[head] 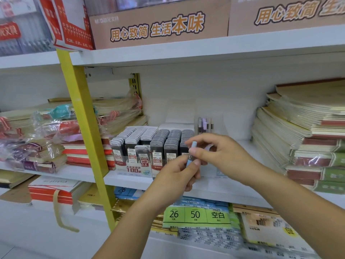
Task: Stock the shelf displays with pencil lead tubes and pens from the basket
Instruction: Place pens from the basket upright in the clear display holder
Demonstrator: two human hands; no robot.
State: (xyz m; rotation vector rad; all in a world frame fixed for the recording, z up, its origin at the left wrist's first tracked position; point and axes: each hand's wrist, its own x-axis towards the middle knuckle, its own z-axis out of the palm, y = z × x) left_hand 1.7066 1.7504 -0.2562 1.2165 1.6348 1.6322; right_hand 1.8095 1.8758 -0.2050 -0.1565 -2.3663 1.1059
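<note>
A light blue pen stands nearly upright in front of the middle shelf, held by both hands. My left hand grips its lower barrel, and my right hand pinches its upper end near the cap. Just behind them, a clear display holds rows of dark pencil lead tubes labelled 0.5 and 0.7. A clear holder at the back contains a few pens. The basket is out of view.
Stacks of notebooks fill the shelf's right side, and wrapped notebook bundles lie to the left of a yellow upright post. Paper packs with green labels sit on the shelf below. Cardboard boxes line the top shelf.
</note>
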